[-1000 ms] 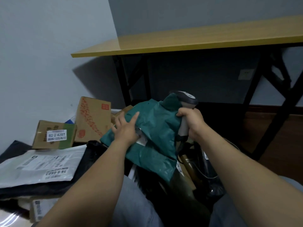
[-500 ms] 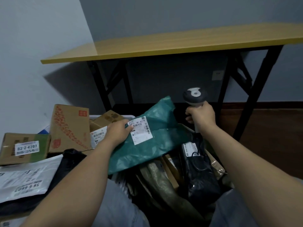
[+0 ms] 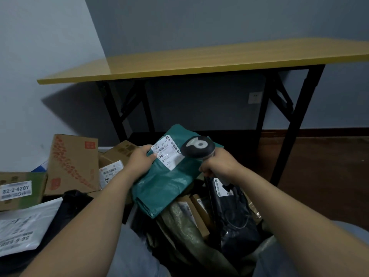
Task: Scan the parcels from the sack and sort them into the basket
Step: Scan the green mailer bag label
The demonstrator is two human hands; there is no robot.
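My left hand [image 3: 140, 159] grips the left edge of a green plastic mailer parcel [image 3: 165, 184], thumb on its white shipping label [image 3: 167, 151], which faces up. My right hand [image 3: 218, 163] holds the handle of a dark handheld scanner [image 3: 197, 149], whose head sits right over the label's right end. Below them the open sack [image 3: 185, 232] between my knees holds several parcels, among them a black bag parcel [image 3: 237, 212]. The basket's pale rim [image 3: 103, 147] barely shows behind cardboard boxes on the left.
Cardboard boxes [image 3: 73, 162] stand piled at the left, with a labelled box [image 3: 20, 189] and a white mailer [image 3: 22, 226] nearer me. A yellow-topped folding table [image 3: 199, 60] with black legs stands ahead against the grey wall. Brown floor lies at the right.
The parcel was turned label-up and held flatter by my left hand. My right hand brought the scanner leftward, down over the label. The view also shifted.
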